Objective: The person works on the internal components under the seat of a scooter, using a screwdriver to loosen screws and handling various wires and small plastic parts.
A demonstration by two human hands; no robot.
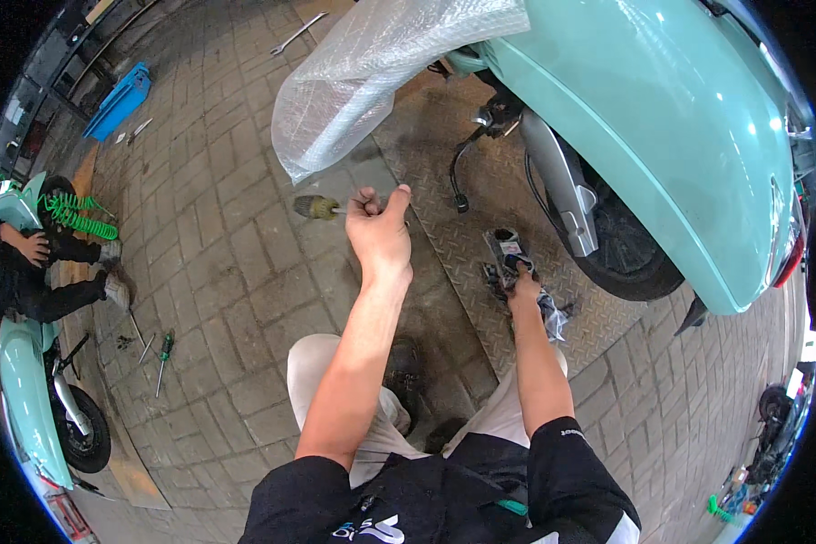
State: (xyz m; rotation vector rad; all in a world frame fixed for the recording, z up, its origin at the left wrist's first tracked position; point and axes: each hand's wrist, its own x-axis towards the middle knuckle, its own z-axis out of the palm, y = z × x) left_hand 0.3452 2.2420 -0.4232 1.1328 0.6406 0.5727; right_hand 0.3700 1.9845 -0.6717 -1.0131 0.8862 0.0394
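Note:
My left hand [377,231] is closed, its fingers curled round the thin shaft of a screwdriver. The screwdriver's thick yellow-green handle [317,208] sticks out to the left, over the paving. My right hand [522,283] reaches down to a dark part in crumpled clear plastic [508,249] and grips it. What kind of part it is cannot be made out. That bundle rests on a rusty tread-pattern metal plate [444,240], beside the rear wheel [630,263] of a mint-green scooter [635,118].
Bubble wrap [358,86] hangs off the scooter; a black cable [458,172] dangles below. On the paving lie a wrench [299,33], a green-handled screwdriver [164,363] and a blue bin [120,100]. At left, a person [32,263] sits by another scooter [29,399] and a green coiled hose [77,216].

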